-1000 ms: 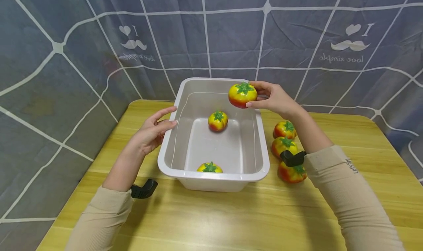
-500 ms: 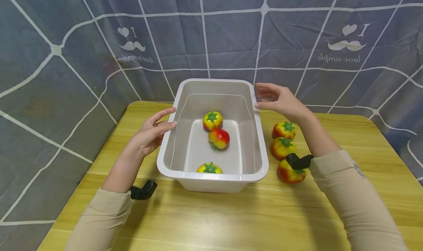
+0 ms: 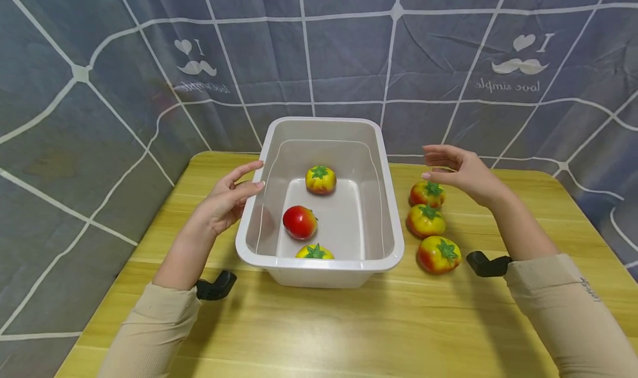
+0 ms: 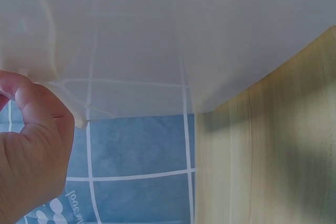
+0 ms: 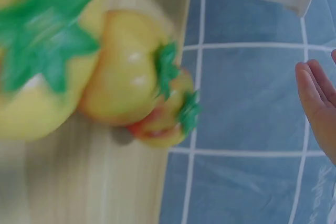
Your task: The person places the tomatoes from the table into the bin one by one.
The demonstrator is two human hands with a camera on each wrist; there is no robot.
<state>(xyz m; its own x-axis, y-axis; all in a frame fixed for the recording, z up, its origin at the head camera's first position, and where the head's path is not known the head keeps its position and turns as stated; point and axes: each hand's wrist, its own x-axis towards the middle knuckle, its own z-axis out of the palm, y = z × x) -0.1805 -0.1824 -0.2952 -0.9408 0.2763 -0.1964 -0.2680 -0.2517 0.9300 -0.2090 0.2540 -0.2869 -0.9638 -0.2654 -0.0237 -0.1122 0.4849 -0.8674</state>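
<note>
A pale grey plastic basin (image 3: 321,265) stands on the table. My left hand (image 3: 225,203) grips its left rim, thumb and index finger on the edge; the left wrist view shows this hand (image 4: 39,135) at the basin's outer wall. Inside lie three toy tomatoes: a yellow one stem up (image 3: 320,180) at the back, a red one on its side (image 3: 300,222), and one at the front (image 3: 315,252), partly hidden by the rim. My right hand (image 3: 461,170), holding nothing, hovers with relaxed fingers over the farthest tomato (image 3: 427,193) in a row right of the basin.
Behind that farthest tomato in the row come a middle tomato (image 3: 425,221) and a nearer one (image 3: 439,254). The wooden table (image 3: 319,334) ends at a blue-grey checked curtain (image 3: 349,51) behind and at the left. Black wrist cameras (image 3: 488,264) sit on both sleeves.
My right hand let go of a tomato into the basin, where it rolled to the left front and lies red side up. The hand then moved right, over the row. The left hand stayed.
</note>
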